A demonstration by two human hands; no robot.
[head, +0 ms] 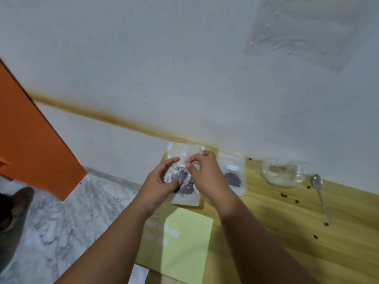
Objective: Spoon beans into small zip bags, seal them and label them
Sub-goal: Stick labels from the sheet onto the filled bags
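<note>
Label sheet (188,242) nearest; left fingers (172,160) grip bean bag (187,188), right fingers (195,158) pinch label (187,165); filled bag (232,176), spoon (320,191) rightward

On the table (287,232), a second bag (233,177) lies just right of the middle bag (187,187), with a crumpled wrapper (283,173) and a spoon (320,191) farther right. The label sheet (184,249) lies before the middle bag.

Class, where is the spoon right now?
Head view: the spoon lies on the table, right side, just right of the crumpled plastic wrap, among loose beans.
</note>
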